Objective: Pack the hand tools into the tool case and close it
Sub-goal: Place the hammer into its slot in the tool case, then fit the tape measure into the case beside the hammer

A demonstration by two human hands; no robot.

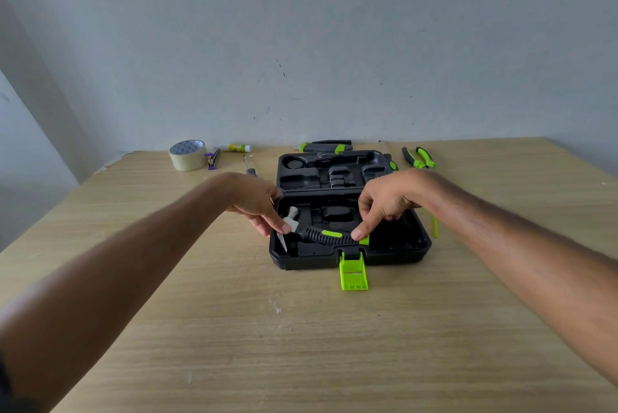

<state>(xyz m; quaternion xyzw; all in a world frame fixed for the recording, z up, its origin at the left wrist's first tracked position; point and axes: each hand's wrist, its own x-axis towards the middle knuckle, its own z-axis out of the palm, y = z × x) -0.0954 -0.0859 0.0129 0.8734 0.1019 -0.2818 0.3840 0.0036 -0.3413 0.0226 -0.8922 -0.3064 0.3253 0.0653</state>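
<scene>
A black tool case (pixel 394 254) lies open in the middle of the wooden table, its lid half (pixel 291 178) flat behind the base and its green latch (pixel 353 274) folded out toward me. A hammer (pixel 326 234) with a black ribbed handle and green accents lies across the front of the base. My left hand (pixel 255 200) pinches its silver head end. My right hand (pixel 384 203) presses fingertips on the handle's green end. Green-handled pliers (pixel 419 157) lie behind the case at right. A green and black tool (pixel 326 147) rests behind the lid.
At the back left of the table stand a roll of tape (pixel 187 154), a purple stapler (pixel 213 158) and a glue stick (pixel 239 147). A thin screwdriver (pixel 249 167) lies left of the lid. A slim green piece (pixel 434 227) lies right of the case. A wall stands close behind.
</scene>
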